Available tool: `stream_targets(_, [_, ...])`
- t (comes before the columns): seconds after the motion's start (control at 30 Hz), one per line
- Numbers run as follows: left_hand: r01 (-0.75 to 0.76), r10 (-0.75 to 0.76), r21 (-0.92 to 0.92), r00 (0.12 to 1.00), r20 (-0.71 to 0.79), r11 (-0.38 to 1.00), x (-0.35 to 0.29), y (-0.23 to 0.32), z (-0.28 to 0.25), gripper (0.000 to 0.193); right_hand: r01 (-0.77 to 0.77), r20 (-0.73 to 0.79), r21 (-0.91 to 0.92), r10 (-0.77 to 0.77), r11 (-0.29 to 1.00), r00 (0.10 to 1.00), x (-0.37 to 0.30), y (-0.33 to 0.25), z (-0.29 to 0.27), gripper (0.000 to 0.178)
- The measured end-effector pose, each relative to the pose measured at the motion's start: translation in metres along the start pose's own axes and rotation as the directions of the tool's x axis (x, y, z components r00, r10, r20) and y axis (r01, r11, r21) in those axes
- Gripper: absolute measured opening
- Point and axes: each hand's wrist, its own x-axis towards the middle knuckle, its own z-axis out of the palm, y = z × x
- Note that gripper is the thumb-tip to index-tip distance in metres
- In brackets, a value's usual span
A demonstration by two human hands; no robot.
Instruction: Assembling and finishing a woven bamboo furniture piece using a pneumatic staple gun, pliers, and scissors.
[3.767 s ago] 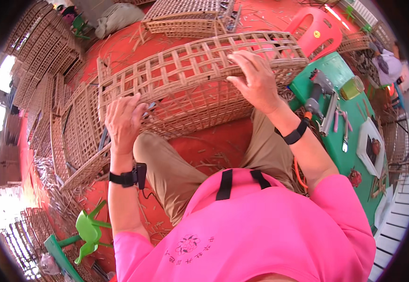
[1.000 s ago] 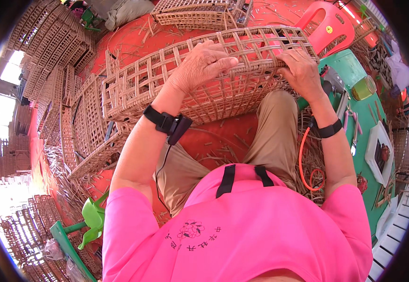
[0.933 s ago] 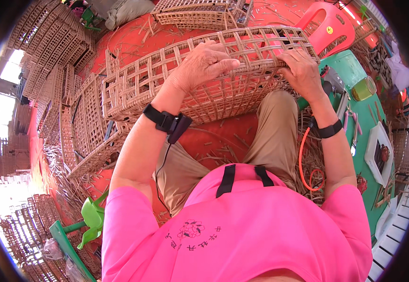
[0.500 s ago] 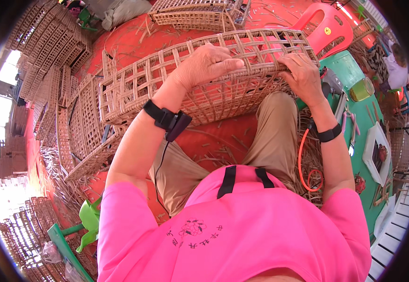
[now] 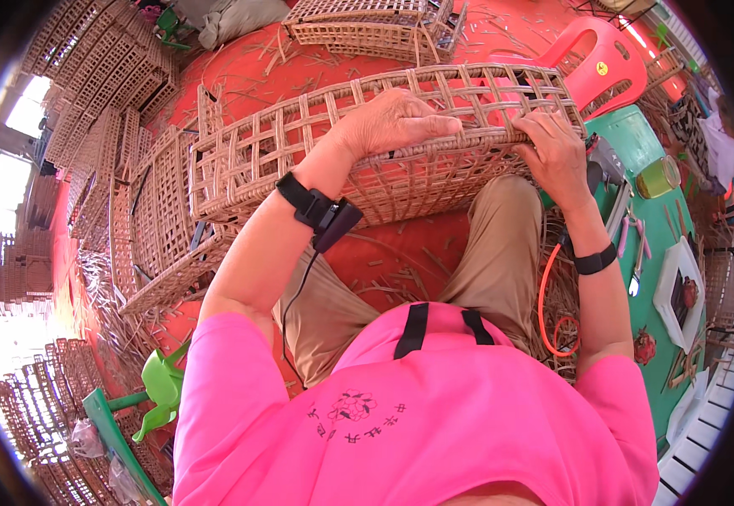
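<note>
A long wicker basket (image 5: 253, 160) with an open lattice weave lies across my knees, its long side facing up toward me. My left hand (image 5: 390, 125) is closed over the middle of its near rim, the thumb stretched along the rim toward the right. Near the basket's right end my right hand (image 5: 554, 153) grips the same rim with bent fingers. The fingertips of both hands are partly hidden by the weave. Black bands circle both wrists, and a small dark device (image 5: 337, 221) with a cable sits on the left one.
Another woven basket (image 5: 160, 190) stands to the left, with stacked wicker panels (image 5: 101, 67) behind. One more basket (image 5: 375, 25) is at the back. A red plastic chair (image 5: 607, 67) stands far right. Pliers (image 5: 637, 244), a green jar (image 5: 658, 177) and a white tray (image 5: 666, 291) lie on the green table (image 5: 655, 228).
The whole view has shifted slightly. My left hand sits a little farther right along the basket's rim; my right hand keeps nearly the same place on it.
</note>
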Motion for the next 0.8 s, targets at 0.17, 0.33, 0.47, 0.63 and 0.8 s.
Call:
stream_targets(0.17, [0.094,-0.100,0.102,0.993,0.058,0.990,0.001,0.000,-0.006,0.056,-0.006,0.017,-0.005,0.006,1.000,1.000,0.000,-0.002,-0.001,0.037])
stream_targets(0.33, [-0.064,0.039,-0.107,0.975,-0.221,0.992,-0.016,0.004,-0.009,0.043,-0.023,-0.007,0.022,0.024,0.999,1.000,0.001,0.000,0.005,0.036])
stream_targets(0.47, [0.034,0.064,0.112,0.643,-0.763,0.993,-0.062,0.022,-0.013,0.027,-0.070,-0.020,0.020,0.071,0.997,0.997,-0.001,-0.001,0.008,0.037])
stream_targets(0.63, [0.279,0.345,0.517,0.486,-0.803,0.809,-0.110,-0.019,0.052,0.027,-0.085,-0.077,-0.011,0.084,0.996,0.993,-0.002,0.001,0.016,0.039])
stream_targets(0.8, [0.439,0.461,0.642,0.454,-0.762,0.628,-0.085,-0.021,0.073,0.042,-0.128,-0.092,0.039,0.131,0.991,0.987,0.007,0.001,0.023,0.043])
